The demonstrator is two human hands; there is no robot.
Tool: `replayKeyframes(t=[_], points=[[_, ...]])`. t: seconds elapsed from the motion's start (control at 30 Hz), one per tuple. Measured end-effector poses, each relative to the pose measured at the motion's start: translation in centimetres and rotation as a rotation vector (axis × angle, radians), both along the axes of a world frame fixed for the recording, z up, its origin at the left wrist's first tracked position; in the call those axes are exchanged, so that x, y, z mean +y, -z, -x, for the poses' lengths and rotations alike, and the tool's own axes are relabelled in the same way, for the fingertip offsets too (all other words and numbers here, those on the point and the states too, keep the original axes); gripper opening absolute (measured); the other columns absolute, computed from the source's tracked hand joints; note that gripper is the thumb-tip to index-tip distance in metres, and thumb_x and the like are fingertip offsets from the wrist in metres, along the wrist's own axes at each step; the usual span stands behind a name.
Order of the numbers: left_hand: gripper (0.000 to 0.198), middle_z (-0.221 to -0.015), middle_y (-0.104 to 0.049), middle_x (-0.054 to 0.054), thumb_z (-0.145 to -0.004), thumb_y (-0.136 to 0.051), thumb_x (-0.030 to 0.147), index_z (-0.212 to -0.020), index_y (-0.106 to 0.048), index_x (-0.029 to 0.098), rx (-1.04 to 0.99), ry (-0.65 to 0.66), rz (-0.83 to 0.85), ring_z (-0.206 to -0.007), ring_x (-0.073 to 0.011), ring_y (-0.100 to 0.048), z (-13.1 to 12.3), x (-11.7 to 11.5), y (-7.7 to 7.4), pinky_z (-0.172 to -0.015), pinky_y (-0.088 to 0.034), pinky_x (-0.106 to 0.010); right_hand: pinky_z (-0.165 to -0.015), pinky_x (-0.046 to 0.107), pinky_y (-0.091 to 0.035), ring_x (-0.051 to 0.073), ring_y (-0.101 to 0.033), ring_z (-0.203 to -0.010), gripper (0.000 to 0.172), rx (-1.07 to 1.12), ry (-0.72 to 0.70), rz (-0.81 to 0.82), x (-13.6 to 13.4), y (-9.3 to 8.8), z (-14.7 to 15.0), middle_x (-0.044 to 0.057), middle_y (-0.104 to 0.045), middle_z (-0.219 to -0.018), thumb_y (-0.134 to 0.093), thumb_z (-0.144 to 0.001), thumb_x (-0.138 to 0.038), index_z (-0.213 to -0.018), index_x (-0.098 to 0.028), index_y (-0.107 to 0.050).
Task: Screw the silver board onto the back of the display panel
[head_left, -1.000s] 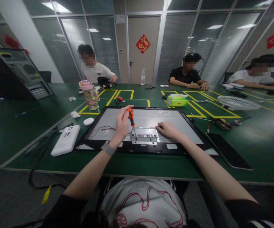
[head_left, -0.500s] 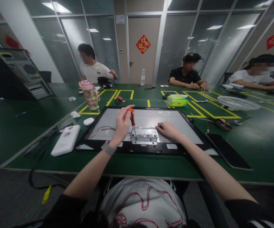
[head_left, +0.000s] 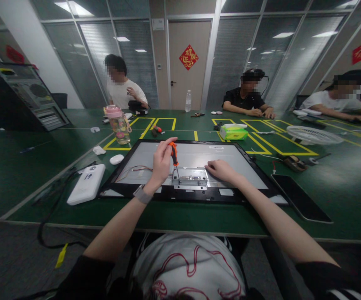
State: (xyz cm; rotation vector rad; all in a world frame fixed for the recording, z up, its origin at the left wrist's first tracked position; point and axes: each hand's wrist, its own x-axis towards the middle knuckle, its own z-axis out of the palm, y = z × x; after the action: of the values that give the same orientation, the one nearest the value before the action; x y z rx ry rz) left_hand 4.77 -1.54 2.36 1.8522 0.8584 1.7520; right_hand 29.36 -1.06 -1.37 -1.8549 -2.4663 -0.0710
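A flat panel (head_left: 180, 152) with a black frame and grey back lies on the green table. Near its front edge a metal bracket (head_left: 193, 178) is fixed. My left hand (head_left: 162, 160) holds an orange and black screwdriver (head_left: 174, 153) upright, its tip down at the bracket's left end. My right hand (head_left: 220, 170) rests on the panel, its curled fingers at the bracket's right edge; what they grip, if anything, I cannot make out. A thin cable (head_left: 139, 168) lies on the panel to the left.
Left of the panel are a white power bank (head_left: 87, 184), a white case (head_left: 116, 159) and a pink-lidded bottle (head_left: 119, 127). A phone (head_left: 301, 198) lies to the right. Beyond stand a green tissue pack (head_left: 233, 132) and a fan grille (head_left: 314, 135). Three people sit across the table.
My hands and the screwdriver look the same as before. Across the table, the person at the left has drawn a raised hand in towards the chest, and the person at the far right has shifted slightly.
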Motion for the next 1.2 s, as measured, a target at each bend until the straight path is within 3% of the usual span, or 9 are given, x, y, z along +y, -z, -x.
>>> replayKeyframes(t=[0.3,1.2], points=[[0.03,-0.094,-0.059,-0.005,-0.087,-0.045,0.018,-0.114,-0.061,0.02,-0.021,0.076,0.004,-0.079,-0.013,-0.059,-0.2,-0.09,-0.03,-0.073,-0.051,-0.029,-0.061,0.027,-0.029,0.02,-0.062,-0.075,0.038,0.004,0.002,0.0,-0.05,-0.01,0.02,0.012,-0.071,-0.081,-0.037,-0.096,-0.035,-0.081,-0.016,-0.066],[0.03,-0.093,-0.059,-0.004,-0.088,-0.047,0.02,-0.115,-0.059,0.021,-0.021,0.085,0.031,-0.073,-0.0102,-0.058,-0.29,-0.08,-0.02,-0.065,-0.053,-0.024,-0.06,0.027,-0.03,0.021,-0.062,-0.075,0.04,0.003,-0.006,-0.008,-0.07,0.0,0.0,0.012,-0.071,-0.081,-0.035,-0.097,-0.036,-0.081,-0.015,-0.067]])
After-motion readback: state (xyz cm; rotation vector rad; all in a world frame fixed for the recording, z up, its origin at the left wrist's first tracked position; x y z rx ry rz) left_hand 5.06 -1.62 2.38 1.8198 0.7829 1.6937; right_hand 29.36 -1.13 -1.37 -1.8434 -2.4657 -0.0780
